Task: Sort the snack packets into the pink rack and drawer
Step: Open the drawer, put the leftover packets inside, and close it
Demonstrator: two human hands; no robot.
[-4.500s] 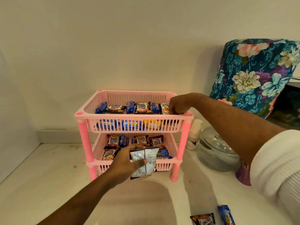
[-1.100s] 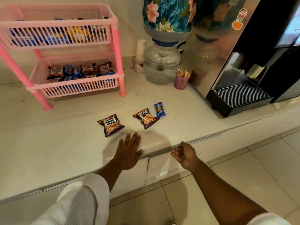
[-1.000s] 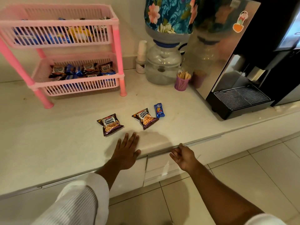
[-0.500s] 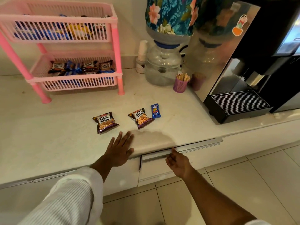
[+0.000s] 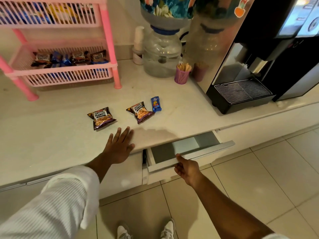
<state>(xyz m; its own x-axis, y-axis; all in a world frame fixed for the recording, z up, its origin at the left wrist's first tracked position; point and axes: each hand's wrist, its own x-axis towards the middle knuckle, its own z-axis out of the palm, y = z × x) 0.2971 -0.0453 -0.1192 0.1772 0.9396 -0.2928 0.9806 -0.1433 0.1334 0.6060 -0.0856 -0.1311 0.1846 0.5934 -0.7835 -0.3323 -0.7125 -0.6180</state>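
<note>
The pink rack (image 5: 110,45) stands at the back left of the counter, with several snack packets on both shelves. Loose on the counter lie two salted peanuts packets (image 5: 101,118) (image 5: 140,112) and a small blue packet (image 5: 155,104). My left hand (image 5: 119,145) rests flat on the counter edge, fingers spread, just in front of the peanuts. My right hand (image 5: 187,168) grips the front edge of the drawer (image 5: 203,150), which is pulled partly out under the counter. What shows of the drawer's inside is bare grey.
A water dispenser jar (image 5: 162,54) with a floral cover, a stack of paper cups (image 5: 139,42), a purple cup of wooden stirrers (image 5: 183,74) and a black coffee machine (image 5: 259,66) line the back right. Tiled floor and my shoes are below.
The drawer has slid out from nearly closed to partly open under my right hand. My left hand stayed flat on the counter edge. Earlier both hands were at the rack.
</note>
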